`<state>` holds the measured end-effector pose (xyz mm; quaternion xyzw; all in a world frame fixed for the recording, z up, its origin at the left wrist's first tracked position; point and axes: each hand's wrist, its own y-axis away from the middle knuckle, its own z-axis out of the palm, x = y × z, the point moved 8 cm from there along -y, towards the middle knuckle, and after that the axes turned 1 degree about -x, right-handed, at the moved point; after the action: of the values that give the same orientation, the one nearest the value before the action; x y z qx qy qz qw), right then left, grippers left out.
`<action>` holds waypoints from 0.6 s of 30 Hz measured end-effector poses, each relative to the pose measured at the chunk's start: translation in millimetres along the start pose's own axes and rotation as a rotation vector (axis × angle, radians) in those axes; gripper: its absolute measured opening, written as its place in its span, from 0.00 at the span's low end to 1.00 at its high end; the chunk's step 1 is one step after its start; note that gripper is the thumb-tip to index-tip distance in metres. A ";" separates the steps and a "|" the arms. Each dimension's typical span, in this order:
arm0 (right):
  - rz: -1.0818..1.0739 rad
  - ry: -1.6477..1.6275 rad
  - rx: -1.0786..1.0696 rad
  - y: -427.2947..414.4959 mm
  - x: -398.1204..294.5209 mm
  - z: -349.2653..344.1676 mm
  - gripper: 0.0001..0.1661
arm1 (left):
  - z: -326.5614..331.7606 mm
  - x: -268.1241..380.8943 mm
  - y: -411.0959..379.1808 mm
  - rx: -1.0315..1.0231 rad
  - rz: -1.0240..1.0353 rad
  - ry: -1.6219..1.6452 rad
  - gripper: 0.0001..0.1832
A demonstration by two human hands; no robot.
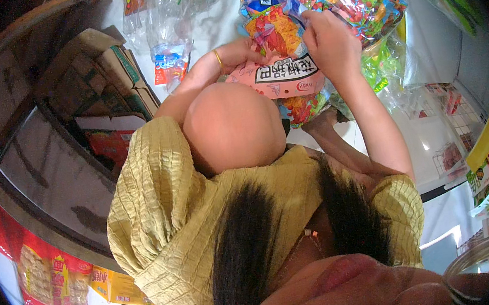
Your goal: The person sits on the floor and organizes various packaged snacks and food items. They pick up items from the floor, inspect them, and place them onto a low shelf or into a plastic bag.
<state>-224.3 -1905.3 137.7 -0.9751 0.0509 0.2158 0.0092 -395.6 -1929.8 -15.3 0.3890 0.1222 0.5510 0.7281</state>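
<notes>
A colourful plastic snack bag (274, 30) with a pink printed band lies beyond my bent knee. My left hand (242, 55), with a yellow bangle at the wrist, has its fingers on the bag's left edge, by the pink band. My right hand (333, 40) is closed on the upper right part of the same bag, fingertips pinching the film. Just behind, a larger clear bag (367, 4) holds similar colourful packs and touches the one in my hands. Part of the snack bag is hidden behind my right hand and forearm.
Clear plastic packaging (166, 27) lies at the upper left, with a small red and blue packet (169, 62). Cardboard boxes (120, 76) stand in a dark shelf at left. Green packs (379, 66) lie right of my hands. A red bag of snacks (56, 285) is at lower left.
</notes>
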 end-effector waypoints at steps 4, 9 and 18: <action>0.008 0.067 -0.060 -0.7 -3.3 3.1 0.07 | 10.7 -4.5 0.3 -0.150 -0.038 -0.044 0.21; -0.035 -0.279 0.004 4.2 -15.8 -16.0 0.07 | 7.0 26.7 0.7 -0.059 0.258 0.092 0.30; -0.159 -0.439 -0.078 15.8 -34.6 -20.1 0.15 | -26.7 67.4 -17.3 0.027 0.605 0.329 0.31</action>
<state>-248.7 -1918.5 170.6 -0.9052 -0.0376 0.4232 -0.0005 -375.1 -1859.3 -28.4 0.3229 0.1244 0.7957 0.4971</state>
